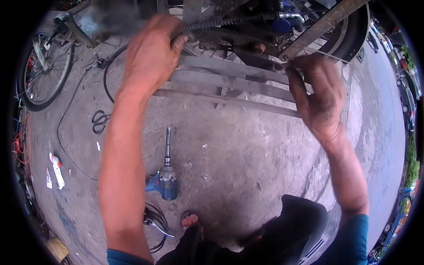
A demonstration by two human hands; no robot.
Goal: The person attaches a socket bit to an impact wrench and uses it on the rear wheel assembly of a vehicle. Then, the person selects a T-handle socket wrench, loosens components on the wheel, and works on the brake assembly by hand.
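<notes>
Nearest in, the person's dark, soft trousers are bunching, and a bare-toed foot is resting on rough, stained concrete. A chunky blue power tool with a long, round steel shaft is lying past that, not far from a smooth silver lever.

Further up, a slatted rack is stretching between the hands: flat, grey, scuffed strips, kinda metal-looking. The left hand is sitting above its left end, thumb right beside a black ribbed hose; its other fingers are hiding, so can't tell if they're gripping anything. The right hand is hovering or touching at the rack's right end, fingers curling near the bolted tip of a worn flat bar. Too blurry to call a grip, tbh.

Way back, a spoked bicycle wheel is standing off left.
</notes>
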